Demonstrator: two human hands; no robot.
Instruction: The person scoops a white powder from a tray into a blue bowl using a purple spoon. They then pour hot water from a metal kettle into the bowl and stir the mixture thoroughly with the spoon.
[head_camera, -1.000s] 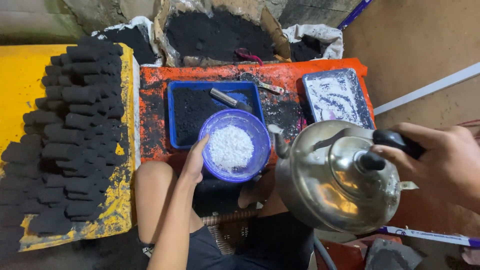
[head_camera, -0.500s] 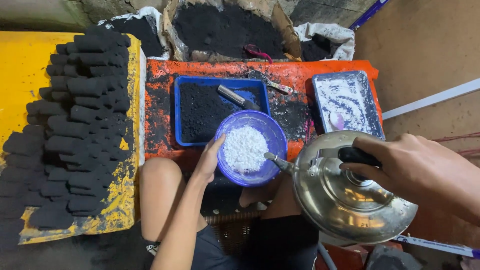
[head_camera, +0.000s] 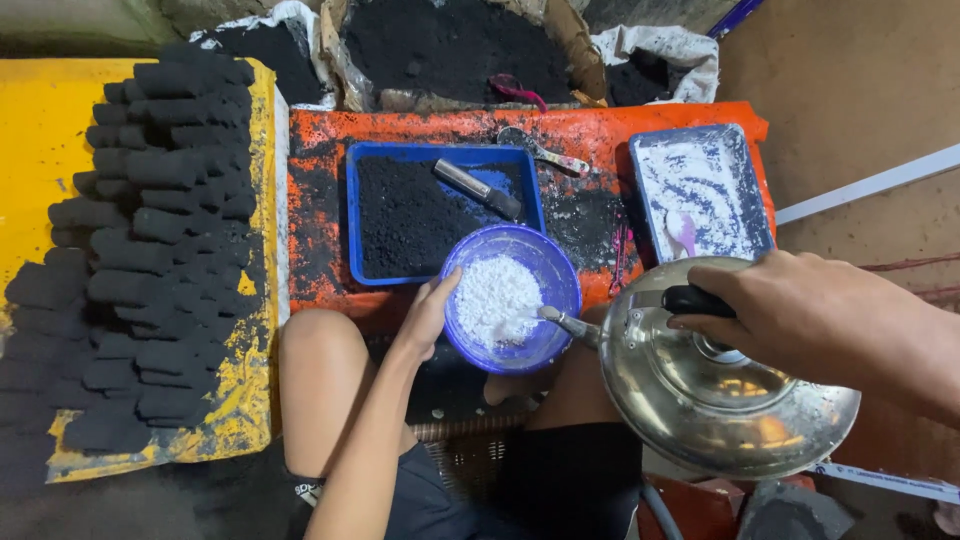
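My left hand (head_camera: 428, 312) grips the left rim of a purple plastic bowl (head_camera: 556, 268) that holds white powder (head_camera: 492, 292). My right hand (head_camera: 795, 312) is closed around the black handle of a shiny metal kettle (head_camera: 720, 385). The kettle is tilted left, and its spout tip (head_camera: 552, 317) sits over the bowl's lower right side, touching the powder. The bowl hangs at the front edge of an orange table (head_camera: 315, 215), above my bare knees.
A blue tray of black powder (head_camera: 405, 210) with a metal tool (head_camera: 478, 188) sits behind the bowl. A blue tray dusted white (head_camera: 700, 190) lies at the right. Several black briquettes (head_camera: 150, 250) cover a yellow board at left. Sacks of black powder (head_camera: 450, 40) stand behind.
The kettle has swung left and tilted, bringing its spout from beside the bowl to over the white powder. My left hand has kept its hold on the bowl.
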